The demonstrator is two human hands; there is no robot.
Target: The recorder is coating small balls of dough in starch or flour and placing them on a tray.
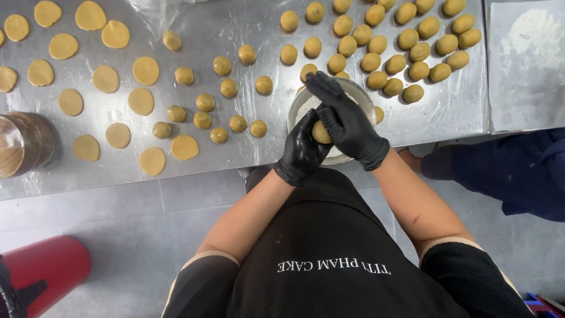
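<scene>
Now both gloved hands are up over the metal bowl (356,94) at the centre of the frame, and between them sits one dough ball (321,132). The left hand (301,152) cups it from below, fingers curled up around its side. The right hand (347,121) lies over the top, fingers pressed together and wrapped down across the ball, so most of it is hidden. It is held above the bowl's near rim, off the tabletop (259,150).

To my eye this calls for light, even pressure, the ball kept turning between the palms so no flat spot forms, and the work kept over the bowl so loose flour falls back in.

As for containers: the bowl holds white flour, as far as the hands let me see. At the left edge a round clear tub (23,144) stands with something brown inside; what, I cannot tell. Upper right, a flat tray (524,65) carries a dusting of white powder. Rolled balls (412,41) crowd the upper right; flat discs (106,79) spread across the upper left.
</scene>
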